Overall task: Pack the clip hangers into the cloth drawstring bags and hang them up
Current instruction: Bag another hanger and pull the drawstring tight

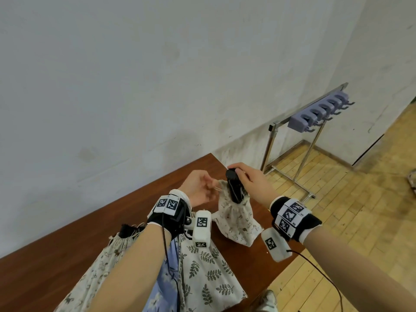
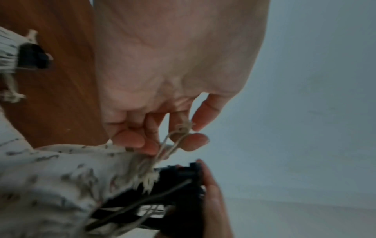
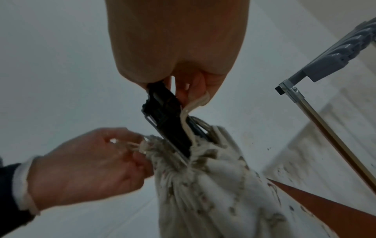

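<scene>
A small cream printed drawstring bag (image 1: 236,218) (image 3: 205,190) stands on the brown table (image 1: 67,251), its neck gathered round a bundle of black clip hangers (image 1: 234,188) (image 3: 167,116) (image 2: 173,193) that sticks out of the top. My right hand (image 1: 245,179) (image 3: 179,67) grips the top of the hangers along with one cord. My left hand (image 1: 198,190) (image 2: 162,128) (image 3: 87,165) pinches the drawstring (image 2: 173,141) on the bag's left side, pulled taut.
A leaf-print bag (image 1: 207,273) and a blue cloth (image 1: 166,280) lie near the table's front. Another filled bag (image 1: 105,262) with black hangers poking out lies at the left. A metal rack with several grey hooks (image 1: 319,113) (image 3: 335,64) stands on the wood floor to the right.
</scene>
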Tool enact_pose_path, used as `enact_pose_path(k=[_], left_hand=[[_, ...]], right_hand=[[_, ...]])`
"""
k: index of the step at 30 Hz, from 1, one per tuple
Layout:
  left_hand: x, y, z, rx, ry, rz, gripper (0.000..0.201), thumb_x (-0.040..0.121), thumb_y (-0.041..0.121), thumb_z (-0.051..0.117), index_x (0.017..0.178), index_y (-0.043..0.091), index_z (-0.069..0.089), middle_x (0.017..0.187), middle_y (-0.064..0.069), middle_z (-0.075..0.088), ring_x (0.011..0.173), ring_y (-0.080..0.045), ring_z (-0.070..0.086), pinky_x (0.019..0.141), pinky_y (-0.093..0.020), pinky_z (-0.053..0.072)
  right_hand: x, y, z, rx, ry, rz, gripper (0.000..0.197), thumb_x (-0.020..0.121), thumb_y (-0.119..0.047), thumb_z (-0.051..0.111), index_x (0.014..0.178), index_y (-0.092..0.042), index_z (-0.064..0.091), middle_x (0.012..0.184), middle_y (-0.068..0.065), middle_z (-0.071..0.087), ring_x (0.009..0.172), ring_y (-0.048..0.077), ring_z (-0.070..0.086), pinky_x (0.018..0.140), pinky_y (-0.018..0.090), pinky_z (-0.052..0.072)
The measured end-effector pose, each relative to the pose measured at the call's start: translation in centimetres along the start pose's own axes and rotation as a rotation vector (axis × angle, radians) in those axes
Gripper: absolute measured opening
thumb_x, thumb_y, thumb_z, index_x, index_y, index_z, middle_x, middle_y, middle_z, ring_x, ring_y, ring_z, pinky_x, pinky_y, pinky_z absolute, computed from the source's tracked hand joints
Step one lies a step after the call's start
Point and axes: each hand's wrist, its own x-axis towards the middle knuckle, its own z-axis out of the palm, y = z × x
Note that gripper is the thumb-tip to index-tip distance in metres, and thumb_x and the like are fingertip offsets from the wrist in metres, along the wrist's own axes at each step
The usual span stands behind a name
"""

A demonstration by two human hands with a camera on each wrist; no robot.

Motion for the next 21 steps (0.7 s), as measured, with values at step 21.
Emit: enact_pose_path(k=[21], left_hand=[[-5.1, 7.2, 5.3, 0.369, -0.171, 0.264, 0.022, 0.076, 0.024, 0.060, 0.073, 0.005, 0.069, 0.072, -0.015, 0.038, 0.052, -0.013, 0.035, 0.051, -0.023, 0.032]], right_hand=[[2.7, -0.4, 0.2, 0.063, -0.037, 0.114, 0.014, 0.094, -0.020, 0.058, 0.095, -0.019, 0.072, 0.085, -0.001, 0.072, 0.081, 0.009, 0.065, 0.066, 0.014, 0.043]])
